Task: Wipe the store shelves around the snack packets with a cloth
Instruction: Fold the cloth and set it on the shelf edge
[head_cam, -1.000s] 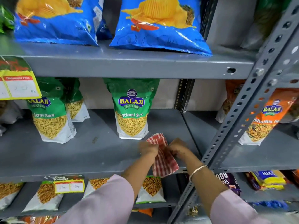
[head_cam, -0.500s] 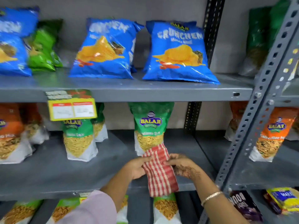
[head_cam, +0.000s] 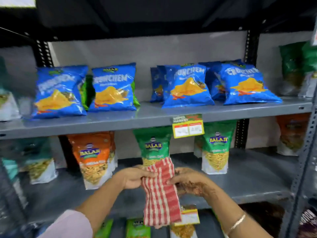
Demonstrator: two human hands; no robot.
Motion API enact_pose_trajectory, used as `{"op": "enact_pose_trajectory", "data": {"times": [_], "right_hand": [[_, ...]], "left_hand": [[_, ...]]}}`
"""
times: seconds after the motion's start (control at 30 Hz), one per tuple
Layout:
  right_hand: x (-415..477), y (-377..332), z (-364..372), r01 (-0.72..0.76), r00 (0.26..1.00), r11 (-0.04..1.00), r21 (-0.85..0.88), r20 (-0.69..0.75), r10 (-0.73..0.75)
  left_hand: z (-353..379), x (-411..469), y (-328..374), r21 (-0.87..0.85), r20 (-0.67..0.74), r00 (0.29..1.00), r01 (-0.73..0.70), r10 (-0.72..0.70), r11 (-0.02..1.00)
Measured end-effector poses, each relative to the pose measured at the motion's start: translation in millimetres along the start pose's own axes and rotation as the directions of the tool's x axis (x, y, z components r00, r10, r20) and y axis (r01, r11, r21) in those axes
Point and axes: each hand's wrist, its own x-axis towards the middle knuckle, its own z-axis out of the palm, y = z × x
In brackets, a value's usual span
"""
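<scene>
A red-and-white checked cloth hangs folded in front of the middle shelf. My left hand grips its upper left edge and my right hand pinches its right side. Both hands are held in the air just in front of the shelf edge. Green snack packets and an orange one stand on that shelf behind the cloth. Blue chip packets lean along the upper shelf.
A yellow price tag hangs from the upper shelf's front edge. A perforated grey upright stands at the right. More packets sit on the lower shelf under the cloth, with another price tag there.
The view has tilted up and swung left, bringing the whole upper shelf into sight. Both hands keep their hold on the cloth, now hanging lengthwise at about the same spot before the middle shelf.
</scene>
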Motion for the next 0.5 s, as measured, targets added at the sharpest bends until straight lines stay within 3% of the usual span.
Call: {"op": "enact_pose_trajectory", "data": {"times": [0.17, 0.27, 0.37, 0.5], "right_hand": [[-1, -78, 51, 0.124, 0.992, 0.989, -0.078, 0.037, -0.121], [-4, -141, 52, 0.236, 0.971, 0.971, -0.041, 0.049, -0.234], [1, -202, 40, 0.3, 0.951, 0.95, -0.082, -0.052, -0.305], [20, -250, 17, 0.269, 0.919, 0.947, -0.174, -0.247, -0.307]], "left_hand": [[-28, -79, 80, 0.101, 0.019, 0.996, -0.083, 0.082, 0.991], [-32, -97, 142, 0.182, 0.029, 0.986, -0.169, 0.167, 0.969], [-29, -90, 206, 0.28, -0.097, 0.954, -0.248, 0.284, 0.928], [-36, -43, 261, 0.323, -0.21, 0.943, -0.183, 0.259, 0.928]]}}
